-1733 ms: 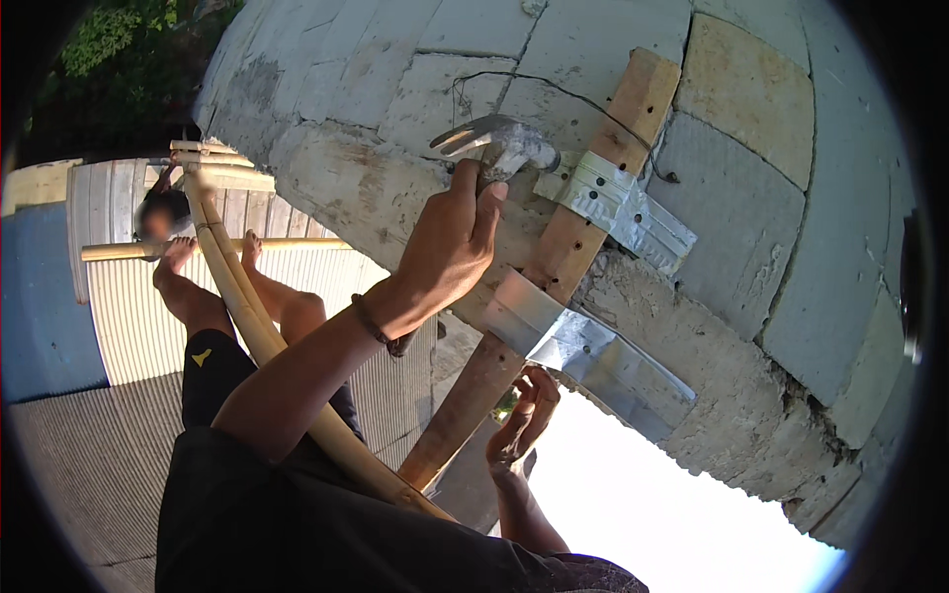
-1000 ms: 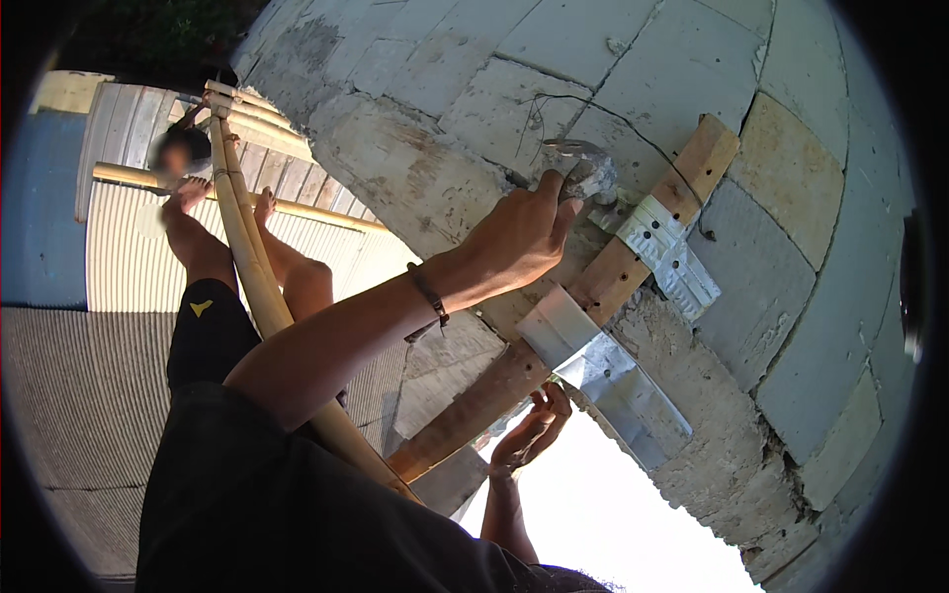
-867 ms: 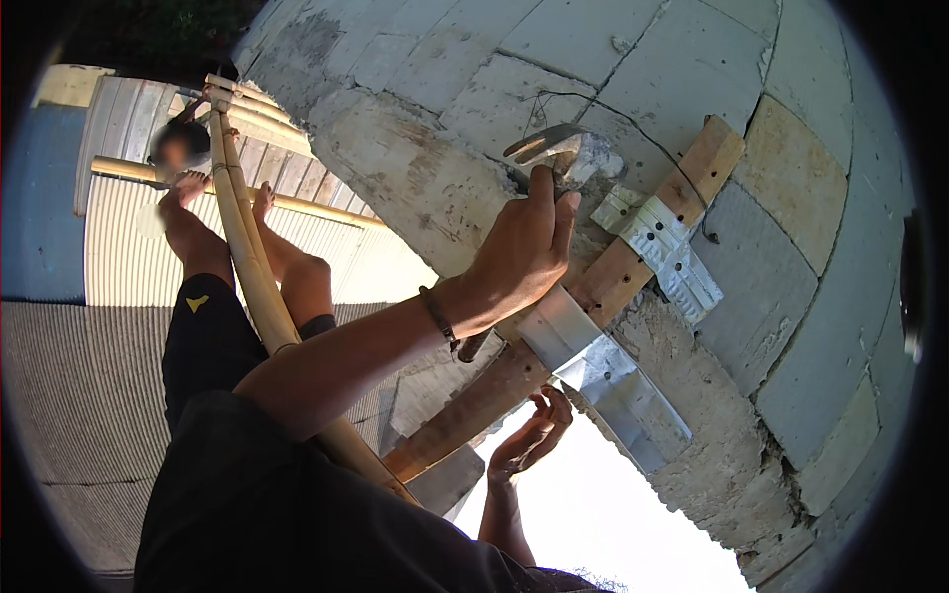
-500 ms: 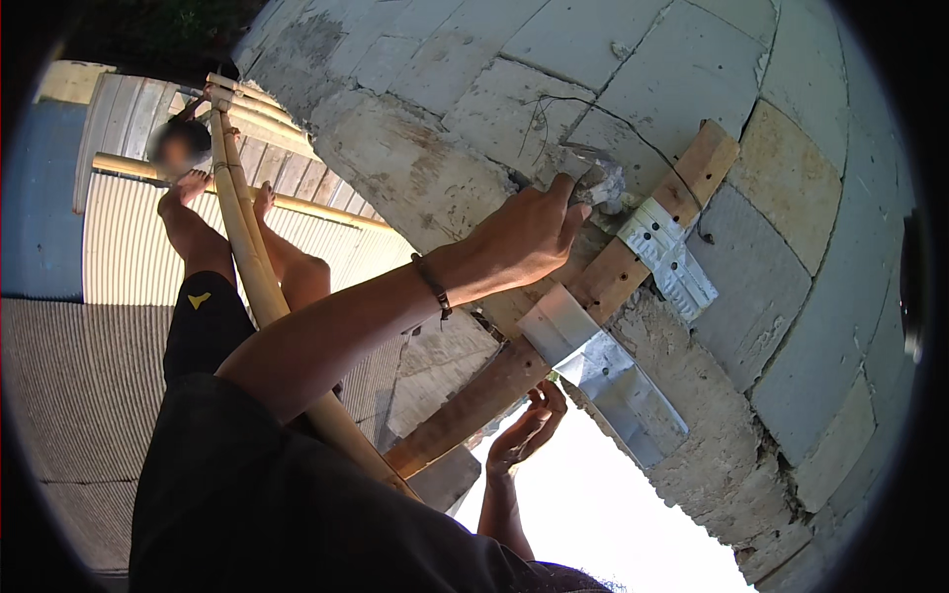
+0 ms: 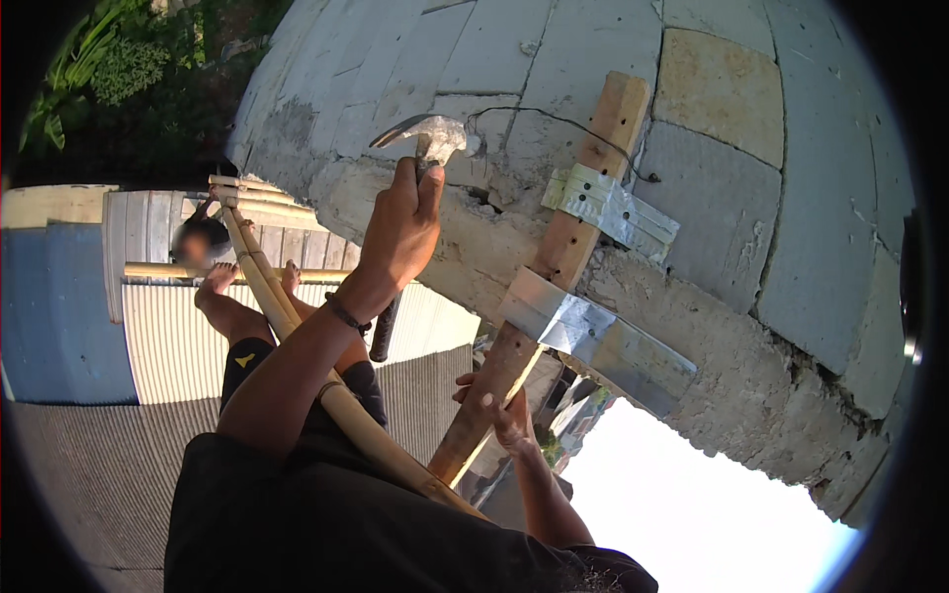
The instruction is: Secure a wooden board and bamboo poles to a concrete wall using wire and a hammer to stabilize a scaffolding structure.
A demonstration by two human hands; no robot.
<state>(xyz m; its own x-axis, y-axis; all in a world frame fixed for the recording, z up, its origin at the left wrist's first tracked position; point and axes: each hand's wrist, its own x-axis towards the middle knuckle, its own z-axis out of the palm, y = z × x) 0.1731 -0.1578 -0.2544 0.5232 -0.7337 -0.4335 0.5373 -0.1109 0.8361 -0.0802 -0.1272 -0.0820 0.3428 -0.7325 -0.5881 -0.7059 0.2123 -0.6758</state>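
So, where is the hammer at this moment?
In the head view, upper centre: the left hand holds the hammer raised against the block wall, left of the wooden plank.

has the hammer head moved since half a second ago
Yes. The hammer in the left hand has drawn back left, away from the upper metal strap on the wooden post.

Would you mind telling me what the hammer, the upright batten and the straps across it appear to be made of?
Hammer: bare grey metal head with claw; dark handle, material unclear.
Batten: raw unpainted wood, tan with visible grain.
Straps: thin sheet metal, probably galvanised, shiny and creased, bent over the batten onto the block wall.
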